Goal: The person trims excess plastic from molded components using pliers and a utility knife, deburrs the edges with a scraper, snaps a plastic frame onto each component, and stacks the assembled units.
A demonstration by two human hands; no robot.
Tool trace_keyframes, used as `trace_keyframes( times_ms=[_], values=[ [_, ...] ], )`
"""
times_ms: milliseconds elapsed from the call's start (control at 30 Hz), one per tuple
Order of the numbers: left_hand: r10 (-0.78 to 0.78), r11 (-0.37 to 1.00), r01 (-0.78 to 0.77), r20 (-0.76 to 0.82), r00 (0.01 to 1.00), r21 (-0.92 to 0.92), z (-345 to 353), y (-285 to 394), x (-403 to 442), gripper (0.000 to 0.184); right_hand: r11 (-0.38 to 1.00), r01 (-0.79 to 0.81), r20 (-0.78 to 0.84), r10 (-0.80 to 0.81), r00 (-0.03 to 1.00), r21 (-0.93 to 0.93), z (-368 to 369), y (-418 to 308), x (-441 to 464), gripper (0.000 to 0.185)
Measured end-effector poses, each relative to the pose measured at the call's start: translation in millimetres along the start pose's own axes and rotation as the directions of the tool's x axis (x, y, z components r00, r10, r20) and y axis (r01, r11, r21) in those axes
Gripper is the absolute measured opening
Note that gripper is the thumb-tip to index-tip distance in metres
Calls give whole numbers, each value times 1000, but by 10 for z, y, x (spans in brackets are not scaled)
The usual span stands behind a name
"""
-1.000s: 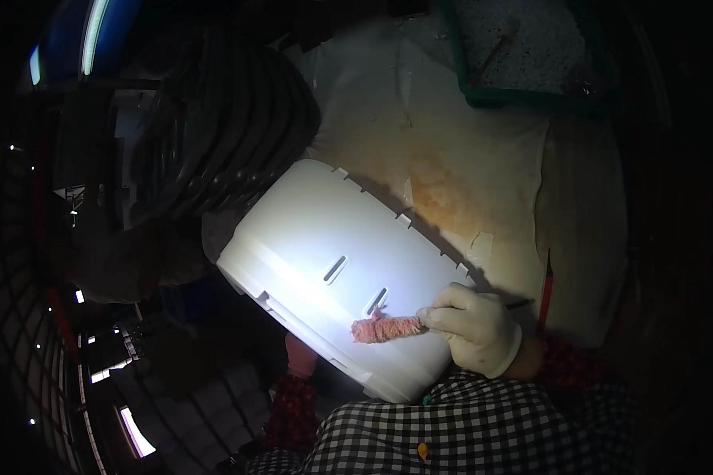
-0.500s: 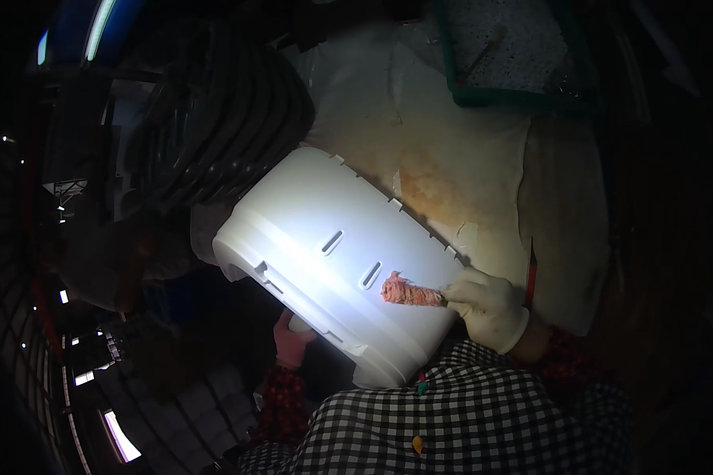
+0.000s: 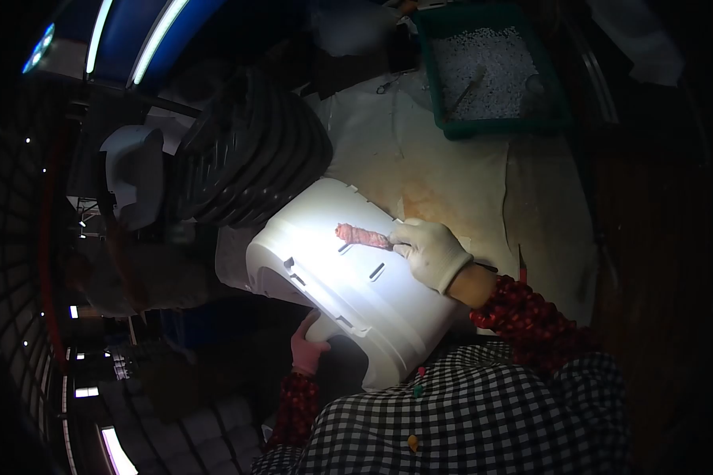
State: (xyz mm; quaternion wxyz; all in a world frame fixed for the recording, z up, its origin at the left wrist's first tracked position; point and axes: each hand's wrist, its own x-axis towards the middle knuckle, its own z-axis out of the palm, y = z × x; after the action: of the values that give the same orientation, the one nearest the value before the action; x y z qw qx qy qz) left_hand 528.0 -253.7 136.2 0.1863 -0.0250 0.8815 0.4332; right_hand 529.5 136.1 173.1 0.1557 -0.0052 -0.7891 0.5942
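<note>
My right hand pinches a fuzzy roll over the white shell my left hand grips; what's done or left, I can't tell.

The big part looks like white plastic, smooth, with bright shine. The roll is of rough, fuzzy pink cloth. The counter has pale cloth cover, matt and wrinkled. The tray seems green plastic.
</note>
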Motion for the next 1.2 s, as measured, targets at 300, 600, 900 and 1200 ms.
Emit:
trace_keyframes(
  times_ms=[300, 600, 900, 1200],
  values=[
    [50, 997, -45, 82, 995, -65, -49, 203, 15, 72, 938, -341, -30, 339, 940, -68, -368, 364, -1086, 19],
    [146, 985, -133, 120, 982, -111, -162, 681, -45, 60, 610, -519, 311, 420, 853, 599, -655, 237, -761, 42],
    [261, 542, 128, 311, 914, -830, 372, 1046, -260, 43, -63, -162, 158, -56, 986, 985, -1085, -1657, 458, 24],
    [388, 89, 335, 342, 856, -938, 1183, 860, -387, 36, 455, -323, 389, -56, 920, 830, 276, -2188, 758, 8]
  ],
)
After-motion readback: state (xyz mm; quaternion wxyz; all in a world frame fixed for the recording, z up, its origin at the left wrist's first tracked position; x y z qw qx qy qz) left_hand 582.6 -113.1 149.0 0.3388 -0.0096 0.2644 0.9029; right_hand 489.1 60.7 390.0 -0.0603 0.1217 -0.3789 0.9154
